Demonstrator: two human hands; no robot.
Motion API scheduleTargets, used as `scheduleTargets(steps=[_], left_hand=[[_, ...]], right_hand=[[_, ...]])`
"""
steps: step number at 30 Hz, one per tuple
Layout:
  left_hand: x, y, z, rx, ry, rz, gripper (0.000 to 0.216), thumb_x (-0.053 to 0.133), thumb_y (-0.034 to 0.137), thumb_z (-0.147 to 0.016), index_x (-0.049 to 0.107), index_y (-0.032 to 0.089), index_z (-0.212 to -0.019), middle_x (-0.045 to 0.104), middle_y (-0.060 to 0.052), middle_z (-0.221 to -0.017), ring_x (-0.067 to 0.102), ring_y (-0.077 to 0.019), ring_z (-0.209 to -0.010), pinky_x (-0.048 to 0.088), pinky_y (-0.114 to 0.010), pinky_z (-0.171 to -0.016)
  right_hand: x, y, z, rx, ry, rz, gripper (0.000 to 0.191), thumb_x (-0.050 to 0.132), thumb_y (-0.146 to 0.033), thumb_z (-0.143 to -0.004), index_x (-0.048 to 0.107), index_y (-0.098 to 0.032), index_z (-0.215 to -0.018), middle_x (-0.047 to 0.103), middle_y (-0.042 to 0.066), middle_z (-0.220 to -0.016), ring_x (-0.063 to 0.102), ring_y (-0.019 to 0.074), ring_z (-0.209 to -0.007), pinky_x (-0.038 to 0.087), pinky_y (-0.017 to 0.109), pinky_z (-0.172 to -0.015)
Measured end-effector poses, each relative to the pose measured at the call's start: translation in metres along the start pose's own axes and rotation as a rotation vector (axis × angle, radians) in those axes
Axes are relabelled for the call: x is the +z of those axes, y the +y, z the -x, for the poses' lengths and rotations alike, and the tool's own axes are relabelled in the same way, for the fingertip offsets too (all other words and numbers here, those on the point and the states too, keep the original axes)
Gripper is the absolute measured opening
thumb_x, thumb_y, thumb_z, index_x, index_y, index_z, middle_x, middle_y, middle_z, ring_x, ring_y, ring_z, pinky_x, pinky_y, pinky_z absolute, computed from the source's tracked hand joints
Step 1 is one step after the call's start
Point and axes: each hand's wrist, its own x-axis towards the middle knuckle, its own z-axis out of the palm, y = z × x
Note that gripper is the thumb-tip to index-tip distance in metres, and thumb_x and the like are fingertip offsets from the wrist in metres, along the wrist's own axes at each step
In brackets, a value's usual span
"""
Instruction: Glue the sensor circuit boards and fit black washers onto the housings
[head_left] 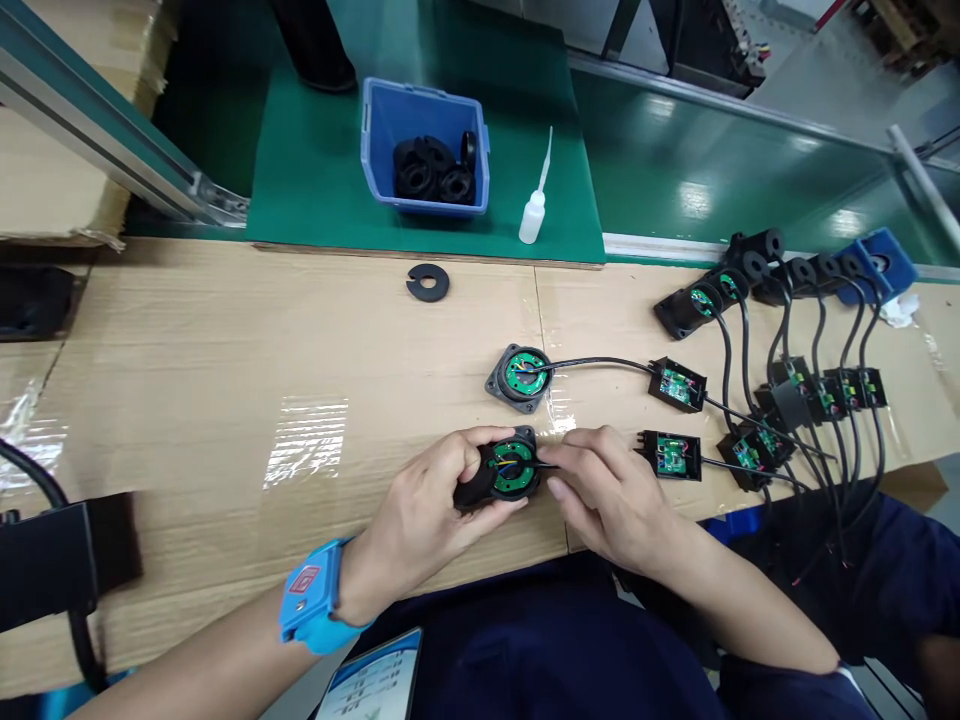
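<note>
My left hand (431, 490) grips a black round housing (466, 490) with a green ring-shaped circuit board (513, 468) inside it. Thin coloured wires cross the middle of that board. The fingers of my right hand (611, 490) pinch the black cable at the housing's right edge. Beyond my right fingers, a small open black box (673, 456) with a green board lies on the table, apparently on the same cable; my hand covers the stretch between. Just above my hands lies a second housing (517, 378) with a green ring board, cabled to another small box (677, 385).
A blue bin (425, 100) of black rings and a white dropper bottle (533, 215) stand on the green mat (315, 170). One slotted black ring (428, 283) lies nearer. Several cabled assemblies crowd the right, with a blue fixture (877, 268) behind. A black box (67, 560) sits at left.
</note>
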Motion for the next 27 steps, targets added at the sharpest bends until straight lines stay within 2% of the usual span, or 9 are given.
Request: scheduleTargets(steps=[4, 7, 10, 13, 16, 20, 23, 25, 27], left_hand=[[0.003, 0.000, 0.003, -0.003, 0.038, -0.054, 0.045, 0.077, 0.029, -0.089, 0.033, 0.026, -0.089, 0.073, -0.009, -0.123, 0.075, -0.0196, -0.104, 0.059, -0.028, -0.077], [-0.004, -0.002, 0.001, 0.029, 0.025, -0.055, 0.046, 0.075, 0.046, -0.089, 0.035, 0.025, -0.094, 0.068, -0.011, -0.120, 0.071, -0.0219, -0.105, 0.059, -0.031, -0.079], [-0.021, 0.002, 0.000, 0.103, 0.000, -0.099, 0.038, 0.051, 0.061, -0.100, 0.040, 0.024, -0.099, 0.059, -0.010, -0.109, 0.063, -0.0249, -0.107, 0.058, -0.036, -0.081], [-0.036, 0.012, 0.002, 0.111, -0.026, -0.180, 0.018, 0.036, 0.037, -0.106, 0.045, 0.022, -0.100, 0.053, -0.010, -0.105, 0.057, -0.0244, -0.110, 0.056, -0.036, -0.085], [-0.042, 0.025, 0.004, 0.064, -0.052, -0.237, 0.006, 0.050, 0.025, -0.101, 0.050, 0.021, -0.106, 0.057, -0.012, -0.121, 0.058, -0.0243, -0.119, 0.055, -0.035, -0.094], [-0.038, 0.033, 0.004, 0.065, -0.098, -0.236, 0.020, 0.064, 0.027, -0.099, 0.056, 0.022, -0.117, 0.064, -0.008, -0.133, 0.065, -0.0200, -0.120, 0.054, -0.031, -0.104], [-0.032, 0.033, 0.000, 0.095, -0.114, -0.278, 0.045, 0.071, 0.032, -0.096, 0.053, 0.020, -0.136, 0.068, -0.006, -0.133, 0.066, -0.0204, -0.121, 0.053, -0.033, -0.109], [-0.029, 0.032, -0.005, 0.129, -0.133, -0.322, 0.059, 0.072, 0.036, -0.095, 0.049, 0.018, -0.147, 0.071, -0.006, -0.128, 0.066, -0.0218, -0.119, 0.054, -0.034, -0.107], [-0.027, 0.033, -0.011, 0.162, -0.148, -0.364, 0.062, 0.070, 0.037, -0.096, 0.047, 0.016, -0.150, 0.073, -0.007, -0.123, 0.066, -0.0223, -0.114, 0.056, -0.035, -0.102]], right_hand=[[0.006, 0.002, 0.008, 0.052, 0.116, -0.093, 0.027, 0.058, -0.007, -0.095, 0.059, -0.018, -0.120, 0.066, 0.008, -0.095, 0.065, 0.0201, -0.092, 0.061, 0.035, -0.079], [0.007, 0.002, 0.009, 0.062, 0.142, -0.111, 0.027, 0.058, -0.007, -0.095, 0.061, -0.020, -0.118, 0.065, 0.007, -0.095, 0.065, 0.0190, -0.088, 0.061, 0.034, -0.076], [0.006, 0.004, 0.006, 0.065, 0.144, -0.123, 0.027, 0.057, -0.007, -0.096, 0.063, -0.021, -0.118, 0.066, 0.006, -0.094, 0.066, 0.0188, -0.088, 0.061, 0.034, -0.076], [0.003, 0.007, 0.002, 0.064, 0.127, -0.143, 0.025, 0.057, -0.007, -0.097, 0.065, -0.020, -0.117, 0.067, 0.007, -0.094, 0.067, 0.0182, -0.088, 0.061, 0.033, -0.076], [0.000, 0.010, -0.001, 0.069, 0.097, -0.159, 0.024, 0.057, -0.008, -0.098, 0.065, -0.020, -0.116, 0.067, 0.007, -0.095, 0.067, 0.0177, -0.088, 0.062, 0.032, -0.075], [-0.001, 0.012, -0.003, 0.073, 0.075, -0.176, 0.022, 0.058, -0.007, -0.097, 0.066, -0.020, -0.113, 0.067, 0.007, -0.093, 0.067, 0.0167, -0.086, 0.062, 0.030, -0.075], [-0.001, 0.014, -0.002, 0.056, 0.069, -0.197, 0.023, 0.059, -0.005, -0.096, 0.065, -0.017, -0.114, 0.066, 0.007, -0.093, 0.066, 0.0167, -0.087, 0.061, 0.029, -0.076], [-0.001, 0.016, 0.000, 0.050, 0.045, -0.217, 0.026, 0.059, -0.004, -0.095, 0.063, -0.017, -0.117, 0.066, 0.008, -0.095, 0.065, 0.0169, -0.088, 0.061, 0.030, -0.077], [-0.001, 0.017, 0.002, 0.054, 0.018, -0.240, 0.029, 0.059, -0.004, -0.095, 0.062, -0.018, -0.121, 0.066, 0.008, -0.098, 0.064, 0.0172, -0.088, 0.061, 0.032, -0.078]])
